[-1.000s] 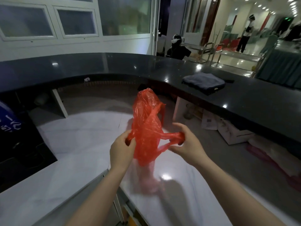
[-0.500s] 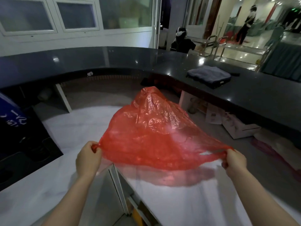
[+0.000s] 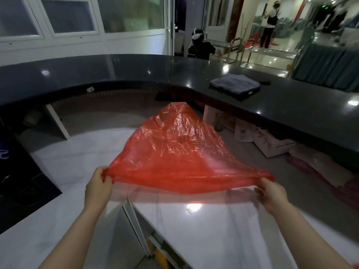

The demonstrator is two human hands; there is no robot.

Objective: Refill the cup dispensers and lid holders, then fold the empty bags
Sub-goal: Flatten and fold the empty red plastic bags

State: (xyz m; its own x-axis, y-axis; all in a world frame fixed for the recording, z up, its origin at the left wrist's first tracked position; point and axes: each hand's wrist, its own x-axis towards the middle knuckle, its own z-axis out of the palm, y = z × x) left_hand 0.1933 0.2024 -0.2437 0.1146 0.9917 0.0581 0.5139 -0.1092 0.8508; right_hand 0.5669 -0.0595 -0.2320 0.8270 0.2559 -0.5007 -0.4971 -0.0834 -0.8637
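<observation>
1. Low in the frame's centre, the left hand (image 3: 98, 188) pinches one corner of the red plastic bag (image 3: 180, 150).
2. Lower right, the right hand (image 3: 272, 194) grips the opposite corner.
3. Between them the bag is stretched wide, above the white worktop (image 3: 204, 230).
4. Upper right, a folded grey cloth (image 3: 235, 85) lies on the black counter (image 3: 120, 68).

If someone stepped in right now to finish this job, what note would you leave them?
Left hand: grips the left corner of the red plastic bag.
Right hand: grips the right corner.
The bag is stretched wide between both hands above the white counter, its far end billowing up.
Done: the bag looks empty and is spread out.
Left: lay it flat and fold it. No cup dispensers or lid holders are in view, so I cannot tell whether they are refilled.
A folded grey cloth lies on the black counter.
</observation>
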